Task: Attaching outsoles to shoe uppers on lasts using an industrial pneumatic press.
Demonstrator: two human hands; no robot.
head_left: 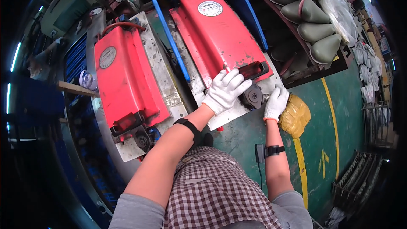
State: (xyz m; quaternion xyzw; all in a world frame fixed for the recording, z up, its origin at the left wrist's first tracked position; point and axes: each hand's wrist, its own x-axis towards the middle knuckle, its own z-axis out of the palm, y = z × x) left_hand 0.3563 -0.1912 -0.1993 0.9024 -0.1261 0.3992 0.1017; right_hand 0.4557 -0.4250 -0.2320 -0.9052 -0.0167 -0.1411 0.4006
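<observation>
A red machine cover (216,27) with a round white label stands on a pale metal base ahead of me. My left hand (227,91), in a white knit glove, lies on its near end with fingers stretched out. The fingertips are beside a dark window-like opening (252,71) and a black round hub (254,96). To the right of the hub, my right hand (276,104), gloved too, is closed at the base's corner. A bit of metal shows by its thumb, but what the fingers hold is hidden. A yellow wrapped bundle (295,115) touches that hand's right side.
A second red machine (123,74) stands at left. A blue metal frame (163,21) surrounds the far part of the machine before me. Several olive-green boot-shaped pieces (316,32) fill a rack at upper right. Yellow lines (330,118) cross the green floor; a wire rack (358,178) stands lower right.
</observation>
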